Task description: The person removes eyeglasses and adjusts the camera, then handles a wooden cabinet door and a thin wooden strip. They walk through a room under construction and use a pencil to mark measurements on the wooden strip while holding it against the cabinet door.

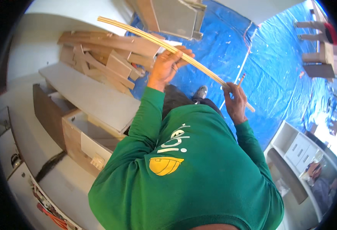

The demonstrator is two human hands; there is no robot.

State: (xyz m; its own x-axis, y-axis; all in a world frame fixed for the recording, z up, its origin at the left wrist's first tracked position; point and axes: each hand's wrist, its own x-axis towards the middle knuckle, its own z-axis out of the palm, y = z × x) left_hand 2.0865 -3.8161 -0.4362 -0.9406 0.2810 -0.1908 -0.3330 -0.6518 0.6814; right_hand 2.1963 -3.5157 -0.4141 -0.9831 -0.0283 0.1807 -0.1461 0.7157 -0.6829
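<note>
A long, thin strip of pale wood trim (205, 69) runs slantwise across the view, from upper left down to the right, held in the air before my chest. My left hand (165, 67) is closed round it near its middle, with some fingertips showing beyond the strip. Nearer the lower right end, my right hand (236, 102) grips the same strip. A pencil (241, 79) sticks up from between the right hand's fingers, its eraser end uppermost. Parts of the right fingers are hidden behind the strip.
Blue plastic sheeting (279, 76) covers the floor. Many wood offcuts (115, 46) lie piled at upper left, by a long grey panel (88, 92) and open cabinet boxes (88, 130). A white drawer unit (300, 151) stands at right. Another person's legs (310, 30) show at upper right.
</note>
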